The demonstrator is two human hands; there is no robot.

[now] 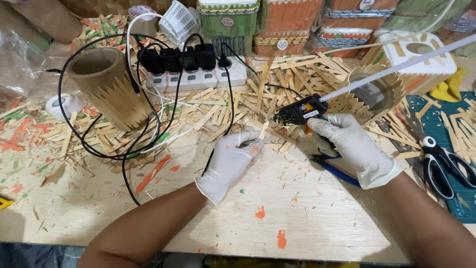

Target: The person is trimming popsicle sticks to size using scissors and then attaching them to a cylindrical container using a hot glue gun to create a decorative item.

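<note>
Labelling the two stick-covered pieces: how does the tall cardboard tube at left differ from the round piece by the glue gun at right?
The tall cardboard tube clad in wooden sticks stands upright and apart from both hands; the round stick-covered piece sits lower and wider, right behind the black glue gun held in the right hand. The tube's hollow shows brown; the round piece's middle looks grey. Both wear pointed pale wooden sticks and rest on the littered plywood table.
</note>
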